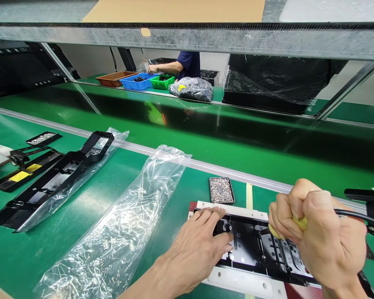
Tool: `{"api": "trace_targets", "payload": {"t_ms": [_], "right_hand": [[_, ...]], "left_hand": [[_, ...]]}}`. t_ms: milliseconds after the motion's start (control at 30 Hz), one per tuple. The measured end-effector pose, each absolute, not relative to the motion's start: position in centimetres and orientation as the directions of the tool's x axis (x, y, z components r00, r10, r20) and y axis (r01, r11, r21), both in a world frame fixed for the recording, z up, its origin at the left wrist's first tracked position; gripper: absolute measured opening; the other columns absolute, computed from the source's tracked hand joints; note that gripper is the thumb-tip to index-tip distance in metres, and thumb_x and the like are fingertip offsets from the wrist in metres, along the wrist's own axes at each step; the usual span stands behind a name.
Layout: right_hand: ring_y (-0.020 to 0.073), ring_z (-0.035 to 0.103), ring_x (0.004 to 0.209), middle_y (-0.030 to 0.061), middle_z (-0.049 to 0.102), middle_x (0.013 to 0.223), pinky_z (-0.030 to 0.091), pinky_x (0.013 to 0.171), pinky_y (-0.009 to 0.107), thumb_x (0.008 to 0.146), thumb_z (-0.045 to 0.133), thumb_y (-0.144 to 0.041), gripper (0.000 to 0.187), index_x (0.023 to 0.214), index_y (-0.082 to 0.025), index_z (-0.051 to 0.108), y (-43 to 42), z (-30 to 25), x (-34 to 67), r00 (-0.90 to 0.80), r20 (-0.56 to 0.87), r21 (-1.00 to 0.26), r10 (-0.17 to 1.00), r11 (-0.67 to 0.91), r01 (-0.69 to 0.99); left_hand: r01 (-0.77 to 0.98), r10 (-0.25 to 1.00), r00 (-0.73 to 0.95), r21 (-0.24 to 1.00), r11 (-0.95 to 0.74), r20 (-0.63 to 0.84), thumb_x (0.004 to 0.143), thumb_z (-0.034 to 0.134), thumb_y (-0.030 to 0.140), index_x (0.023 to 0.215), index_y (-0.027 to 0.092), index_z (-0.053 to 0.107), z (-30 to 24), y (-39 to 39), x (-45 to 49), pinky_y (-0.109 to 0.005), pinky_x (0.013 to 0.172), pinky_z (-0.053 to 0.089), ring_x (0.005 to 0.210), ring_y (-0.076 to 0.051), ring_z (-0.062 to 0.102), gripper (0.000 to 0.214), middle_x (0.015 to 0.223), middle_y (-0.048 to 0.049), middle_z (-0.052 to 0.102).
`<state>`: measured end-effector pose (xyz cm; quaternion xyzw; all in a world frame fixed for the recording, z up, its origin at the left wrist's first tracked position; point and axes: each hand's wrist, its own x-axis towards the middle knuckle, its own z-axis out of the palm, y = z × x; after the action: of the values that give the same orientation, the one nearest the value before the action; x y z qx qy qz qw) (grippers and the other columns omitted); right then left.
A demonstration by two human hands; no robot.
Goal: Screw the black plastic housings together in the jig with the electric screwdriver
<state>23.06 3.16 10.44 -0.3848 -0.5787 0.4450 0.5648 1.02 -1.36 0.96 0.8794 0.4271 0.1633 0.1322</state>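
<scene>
A long black metal part (pixel 243 242) lies in a white fixture (pixel 246 284) on the green bench. My left hand (pixel 199 245) rests flat on its left end, fingers stretched and apart, pressing against the part. At the right, my right hand (pixel 318 232) is closed in a fist round a yellow-handled screwdriver (pixel 272 231). Its dark tip points left, low over the part; whether it touches cannot be made out. Just behind the fixture sits a small black tray (pixel 222 191) full of tiny silvery pieces, apparently screws.
A clear plastic bag (pixel 121 224) lies to the left, beside a long black frame (pixel 59 176) on plastic. A black cable (pixel 355 213) runs at the right. Beyond the bench, a person's arm (pixel 170 67) reaches over a blue bin (pixel 140 82). A metal shelf (pixel 187 36) spans above.
</scene>
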Motion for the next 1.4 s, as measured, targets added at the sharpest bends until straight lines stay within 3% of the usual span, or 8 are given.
{"api": "trace_targets", "payload": {"t_ms": [567, 800, 1100, 1267, 1400], "right_hand": [[0.0114, 0.032, 0.043, -0.0041, 0.037, 0.054, 0.03, 0.038, 0.028, 0.113, 0.047, -0.045, 0.045, 0.074, -0.022, 0.042, 2.9, 10.5, 22.7, -0.062, 0.332, -0.943, 0.941, 0.333, -0.002], [0.0111, 0.029, 0.044, -0.0044, 0.032, 0.053, 0.027, 0.039, 0.026, 0.112, 0.047, -0.046, 0.046, 0.072, -0.022, 0.043, 2.5, 10.5, 22.8, -0.097, 0.303, -0.952, 0.948, 0.297, -0.071], [0.0112, 0.033, 0.039, -0.0031, 0.036, 0.049, 0.034, 0.039, 0.029, 0.108, 0.054, -0.047, 0.05, 0.066, -0.021, 0.045, 2.6, 11.2, 23.0, 0.0, 0.267, -0.957, 0.964, 0.265, -0.116], [0.0133, 0.038, 0.041, -0.0025, 0.039, 0.051, 0.034, 0.04, 0.031, 0.101, 0.061, -0.035, 0.036, 0.07, -0.022, 0.05, 2.3, 11.4, 23.7, 0.102, 0.258, -0.955, 0.961, 0.27, -0.12], [0.0137, 0.034, 0.035, -0.0018, 0.035, 0.044, 0.033, 0.034, 0.03, 0.103, 0.05, -0.035, 0.044, 0.061, -0.021, 0.047, 2.7, 12.5, 24.0, 0.11, 0.281, -0.938, 0.953, 0.297, -0.177]], "left_hand": [[0.706, 0.792, 0.578, 0.366, -0.606, 0.198, 0.113, 0.047, 0.033, 0.125, 0.029, 0.07, 1.5, -1.5, 1.1, -0.05, 0.094, 0.059, 0.124, -0.031, 0.056, 0.027, 0.15, -0.0123, 0.05], [0.698, 0.789, 0.583, 0.378, -0.608, 0.194, 0.114, 0.046, 0.034, 0.126, 0.028, 0.07, 1.5, -1.4, 0.9, -0.051, 0.096, 0.059, 0.125, -0.031, 0.056, 0.028, 0.15, -0.0126, 0.05], [0.693, 0.789, 0.581, 0.387, -0.608, 0.199, 0.113, 0.047, 0.033, 0.127, 0.029, 0.071, 1.4, -1.3, 1.0, -0.052, 0.095, 0.059, 0.125, -0.032, 0.056, 0.027, 0.149, -0.0126, 0.052], [0.684, 0.782, 0.586, 0.388, -0.618, 0.212, 0.113, 0.048, 0.033, 0.126, 0.028, 0.072, 1.4, -1.3, 1.0, -0.052, 0.096, 0.059, 0.126, -0.032, 0.055, 0.027, 0.15, -0.0133, 0.051], [0.683, 0.787, 0.584, 0.403, -0.609, 0.201, 0.113, 0.048, 0.032, 0.128, 0.028, 0.071, 1.3, -1.3, 0.9, -0.053, 0.098, 0.058, 0.128, -0.032, 0.054, 0.028, 0.152, -0.0123, 0.049]]}}
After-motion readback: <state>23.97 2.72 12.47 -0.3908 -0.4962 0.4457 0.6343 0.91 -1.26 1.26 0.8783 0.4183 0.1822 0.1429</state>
